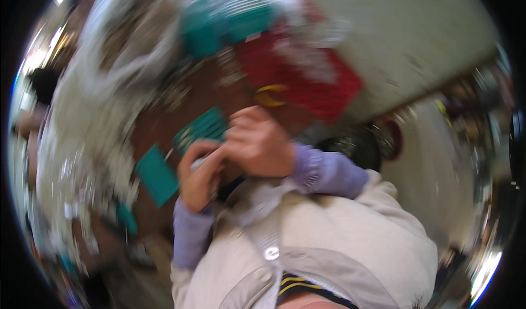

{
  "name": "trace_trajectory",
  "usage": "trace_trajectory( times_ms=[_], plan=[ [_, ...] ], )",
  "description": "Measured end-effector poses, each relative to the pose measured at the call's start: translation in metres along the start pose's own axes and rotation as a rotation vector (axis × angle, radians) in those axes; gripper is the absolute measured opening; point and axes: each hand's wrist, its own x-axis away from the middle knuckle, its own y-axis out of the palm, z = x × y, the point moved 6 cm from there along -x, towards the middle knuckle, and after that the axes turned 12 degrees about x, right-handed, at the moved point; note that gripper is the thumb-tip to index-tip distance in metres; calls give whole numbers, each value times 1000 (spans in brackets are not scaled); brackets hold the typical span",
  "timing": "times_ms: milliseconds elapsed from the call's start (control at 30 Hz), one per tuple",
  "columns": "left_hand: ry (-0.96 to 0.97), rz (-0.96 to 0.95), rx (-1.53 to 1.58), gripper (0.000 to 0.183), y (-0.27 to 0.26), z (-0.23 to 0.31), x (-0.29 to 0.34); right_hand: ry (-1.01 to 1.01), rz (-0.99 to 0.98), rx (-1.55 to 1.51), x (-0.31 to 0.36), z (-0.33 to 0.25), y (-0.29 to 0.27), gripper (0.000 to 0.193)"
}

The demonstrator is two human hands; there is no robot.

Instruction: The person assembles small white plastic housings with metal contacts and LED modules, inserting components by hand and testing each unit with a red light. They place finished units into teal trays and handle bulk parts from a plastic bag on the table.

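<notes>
Hands: two, one left hand and one right hand. Lavender sleeves: two. Slotted teal tray: one. Plain teal panel: one. Small teal piece, lower left: one. Teal containers at top: at least two, blurred. Yellow curved item: one. Red flat thing: one. Large translucent bag: one. White pieces, left: heaped, too blurred to count.

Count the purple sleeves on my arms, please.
2: one purple sleeve at the wrist of your left hand, the other sleeve at the wrist of your right hand. Neither sleeve is hidden.
</notes>
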Motion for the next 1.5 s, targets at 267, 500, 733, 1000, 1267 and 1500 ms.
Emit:
trace_trajectory(
  times_ms=[267, 500, 733, 1000, 1267, 1500],
  plan=[
    [144, 91, -263, 33, -76, 32, 8, -18, -176, -206, -31, -17, 39, 12],
    [120, 761, -1621, 37, -226, 76, -50, 112, -228, -355, -14, -11, 55, 7],
    [254, 711, -1241, 22, -203, 83, -26, 124, -140, -481, -29, 2, 43, 8],
    [-93, 32, -211, 22, -98, 58, 7, 167, -150, -856, -35, -14, 51, 8],
    [290, 153, 12, 32, -57, 16, 22, 771, -159, -1495, -5, -11, 68, 10],
    [387, 238, -24, 30, -68, 15, 31, 661, -339, -1195, -7, -27, 69, 6]
  ],
)
